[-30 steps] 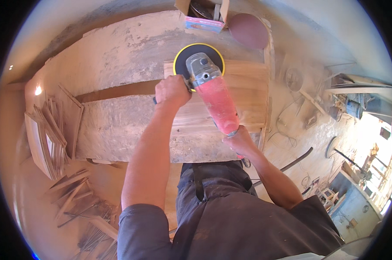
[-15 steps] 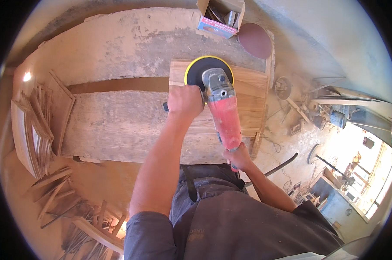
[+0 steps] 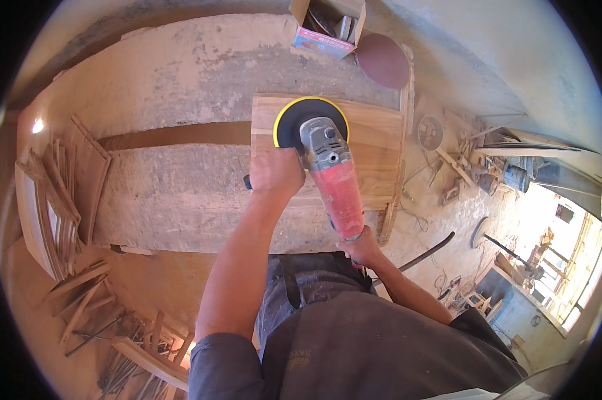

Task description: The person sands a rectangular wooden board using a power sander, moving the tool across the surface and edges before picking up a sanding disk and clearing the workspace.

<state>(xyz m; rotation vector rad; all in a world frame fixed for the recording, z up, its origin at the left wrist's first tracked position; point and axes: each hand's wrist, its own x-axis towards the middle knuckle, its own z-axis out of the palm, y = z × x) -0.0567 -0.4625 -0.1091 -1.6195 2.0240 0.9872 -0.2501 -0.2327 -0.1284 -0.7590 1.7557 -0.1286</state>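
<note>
A red and grey handheld disc sander [image 3: 339,195] lies over a light-brown wooden panel [image 3: 375,137] on the dusty workbench [image 3: 171,193]. Its round black pad with a yellow rim [image 3: 291,121] rests flat against the panel, as far as I can see. My left hand [image 3: 276,171] is closed round the black side handle, whose end pokes out beyond my fist. Lower down, my right hand [image 3: 363,247] grips the rear of the sander's body near my waist. The pad's underside is hidden.
At the bench's far edge stand an open cardboard box [image 3: 327,30] and a dark red sanding disc [image 3: 383,61]. Thin boards [image 3: 51,200] lean together at the left. Scrap wood [image 3: 147,360] lies lower left. A dark hose [image 3: 429,251] runs right of my hip.
The sander and both hands have shifted slightly nearer to me across the panel. The whole view has also moved a little, with the box and disc appearing farther left.
</note>
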